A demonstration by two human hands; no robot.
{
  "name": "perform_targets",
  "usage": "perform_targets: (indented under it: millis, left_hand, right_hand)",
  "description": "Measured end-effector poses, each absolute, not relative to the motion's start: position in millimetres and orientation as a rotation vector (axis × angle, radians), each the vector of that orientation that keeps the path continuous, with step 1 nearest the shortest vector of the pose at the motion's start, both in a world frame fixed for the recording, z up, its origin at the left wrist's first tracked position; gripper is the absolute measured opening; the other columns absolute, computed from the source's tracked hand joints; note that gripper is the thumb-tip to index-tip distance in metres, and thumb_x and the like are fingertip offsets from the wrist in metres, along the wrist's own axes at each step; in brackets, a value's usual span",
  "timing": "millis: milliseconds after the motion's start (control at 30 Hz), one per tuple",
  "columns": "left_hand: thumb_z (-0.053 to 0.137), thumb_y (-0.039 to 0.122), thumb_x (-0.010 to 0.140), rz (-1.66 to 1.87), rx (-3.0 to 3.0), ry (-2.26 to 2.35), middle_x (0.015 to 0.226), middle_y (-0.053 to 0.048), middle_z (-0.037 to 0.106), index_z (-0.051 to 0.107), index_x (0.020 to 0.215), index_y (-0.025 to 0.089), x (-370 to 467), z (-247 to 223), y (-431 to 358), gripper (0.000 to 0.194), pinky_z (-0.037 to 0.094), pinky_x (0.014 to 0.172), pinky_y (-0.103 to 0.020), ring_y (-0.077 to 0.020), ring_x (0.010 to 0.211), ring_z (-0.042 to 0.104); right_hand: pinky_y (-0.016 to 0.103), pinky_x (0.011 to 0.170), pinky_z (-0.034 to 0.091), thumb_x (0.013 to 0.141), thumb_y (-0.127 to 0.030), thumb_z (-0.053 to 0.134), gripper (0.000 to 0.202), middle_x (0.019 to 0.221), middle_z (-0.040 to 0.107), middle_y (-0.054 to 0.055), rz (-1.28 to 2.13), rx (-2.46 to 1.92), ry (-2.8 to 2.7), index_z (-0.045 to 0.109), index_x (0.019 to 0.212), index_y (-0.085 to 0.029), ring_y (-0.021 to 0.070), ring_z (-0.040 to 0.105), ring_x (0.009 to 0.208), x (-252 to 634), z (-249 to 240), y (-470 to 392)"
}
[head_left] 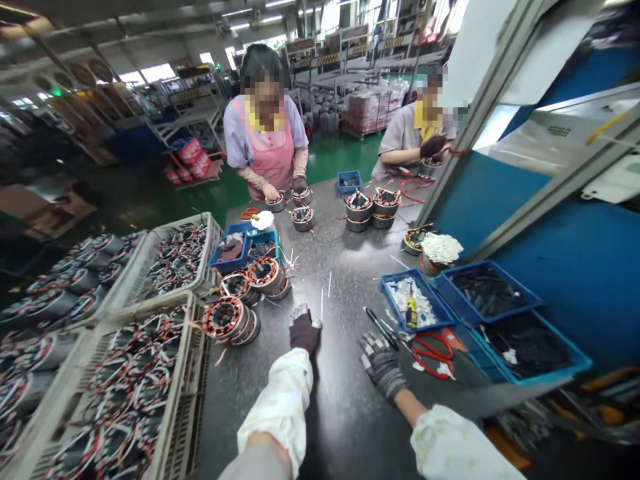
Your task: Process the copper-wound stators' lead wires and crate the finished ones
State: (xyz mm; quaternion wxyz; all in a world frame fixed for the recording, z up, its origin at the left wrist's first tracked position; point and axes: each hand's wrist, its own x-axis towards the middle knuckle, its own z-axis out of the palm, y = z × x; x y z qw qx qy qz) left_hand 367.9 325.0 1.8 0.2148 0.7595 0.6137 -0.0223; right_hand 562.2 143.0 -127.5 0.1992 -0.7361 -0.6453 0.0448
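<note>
While the right hand [383, 367] is held open, fingers spread, over the surface [360, 433] at lower centre-right, the left hand [305, 331] is stretched forward at lower centre; whether anything is gripped by it cannot be told. A black pen-like tool [381, 327] is seen just beside the right hand, and wound rings [244, 332] are stacked left of the left hand. Right of centre, white pieces [400, 297] and a yellow-and-black tool [411, 308] are held in a blue tray [434, 323]; black pieces [485, 290] are contained in another tray [541, 303] farther right. Along the left, pale crates [189, 380] are packed with more rings. The dark surface is scattered with thin white strips [321, 301]. Beyond it, two co-workers [270, 143] are seen above a green floor [324, 167].
</note>
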Motion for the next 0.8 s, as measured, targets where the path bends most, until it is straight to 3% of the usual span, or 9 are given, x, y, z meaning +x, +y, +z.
perform_targets:
  millis: [167, 233, 300, 367, 400, 467, 533, 667, 800]
  left_hand:
    - [0.047, 0.039, 0.106, 0.035, 2.245, 1.117, 0.165, -0.015, 0.055, 0.054, 0.163, 0.016, 441, -16, 323, 0.063, 0.026, 0.136, -0.043, -0.0302, 0.16, 0.042]
    - [0.043, 0.038, 0.107, 0.193, 2.258, 1.209, 0.16, -0.015, 0.06, 0.056, 0.162, 0.018, 439, -23, 315, 0.06, 0.024, 0.137, -0.045, -0.0294, 0.158, 0.045]
    - [0.041, 0.035, 0.106, 0.27, 2.142, 1.587, 0.154, -0.018, 0.064, 0.059, 0.159, 0.015, 415, -28, 306, 0.059, 0.026, 0.137, -0.047, -0.0308, 0.156, 0.047]
    - [0.042, 0.036, 0.106, 0.228, 1.937, 1.973, 0.153, -0.022, 0.064, 0.058, 0.158, 0.01, 379, -35, 296, 0.061, 0.034, 0.133, -0.05, -0.0341, 0.154, 0.05]
    - [0.037, 0.035, 0.107, 0.206, 1.939, 2.06, 0.159, -0.022, 0.059, 0.057, 0.159, 0.009, 360, -39, 291, 0.062, 0.032, 0.133, -0.053, -0.0347, 0.156, 0.048]
    - [0.034, 0.031, 0.106, 0.231, 2.059, 2.104, 0.163, -0.017, 0.056, 0.062, 0.155, 0.013, 329, -48, 282, 0.06, 0.026, 0.136, -0.056, -0.0326, 0.16, 0.043]
    - [0.034, 0.031, 0.105, 0.253, 2.134, 2.096, 0.163, -0.015, 0.057, 0.066, 0.152, 0.015, 312, -59, 276, 0.059, 0.029, 0.135, -0.057, -0.0322, 0.16, 0.043]
    - [0.033, 0.036, 0.103, 0.278, 2.174, 2.126, 0.158, -0.014, 0.062, 0.07, 0.147, 0.016, 308, -78, 276, 0.061, 0.034, 0.132, -0.058, -0.034, 0.155, 0.049]
    - [0.026, 0.038, 0.104, 0.249, 2.235, 2.161, 0.154, -0.018, 0.064, 0.074, 0.141, 0.012, 308, -87, 279, 0.066, 0.04, 0.127, -0.059, -0.036, 0.151, 0.054]
  right_hand:
    - [0.059, 0.111, 0.057, 0.098, -0.023, 0.041, 0.05, 0.131, 0.078, 0.01, 0.048, -1.998, -1.596, 0.084, 0.123, -0.027, 0.0329, 0.073, 0.123, 553, -114, 146]
    - [0.061, 0.11, 0.056, 0.099, -0.026, 0.042, 0.047, 0.128, 0.079, 0.007, 0.027, -1.982, -1.45, 0.085, 0.118, -0.033, 0.0336, 0.072, 0.12, 557, -90, 170]
    - [0.06, 0.114, 0.052, 0.101, -0.03, 0.045, 0.042, 0.131, 0.078, 0.004, 0.014, -1.93, -1.394, 0.083, 0.116, -0.036, 0.0338, 0.069, 0.125, 573, -55, 218]
    - [0.059, 0.122, 0.044, 0.1, -0.032, 0.048, 0.041, 0.141, 0.072, 0.01, 0.081, -1.93, -1.416, 0.08, 0.126, -0.026, 0.035, 0.06, 0.137, 601, -16, 284]
    - [0.059, 0.124, 0.041, 0.099, -0.032, 0.05, 0.042, 0.141, 0.072, 0.014, 0.113, -1.948, -1.405, 0.078, 0.13, -0.022, 0.0354, 0.057, 0.14, 619, 2, 322]
    - [0.057, 0.127, 0.035, 0.098, -0.029, 0.054, 0.042, 0.142, 0.07, 0.018, 0.183, -1.962, -1.432, 0.074, 0.133, -0.016, 0.0345, 0.052, 0.144, 658, 36, 395]
    - [0.057, 0.129, 0.03, 0.098, -0.027, 0.059, 0.04, 0.147, 0.067, 0.019, 0.221, -1.935, -1.504, 0.073, 0.133, -0.014, 0.0331, 0.046, 0.149, 697, 63, 459]
    - [0.058, 0.127, 0.035, 0.101, -0.034, 0.066, 0.037, 0.148, 0.065, 0.018, 0.211, -1.914, -1.51, 0.07, 0.127, -0.009, 0.0286, 0.053, 0.141, 754, 94, 546]
    - [0.05, 0.12, 0.045, 0.109, -0.044, 0.059, 0.045, 0.144, 0.064, 0.015, 0.244, -1.911, -1.493, 0.068, 0.127, -0.004, 0.0215, 0.064, 0.127, 776, 100, 586]
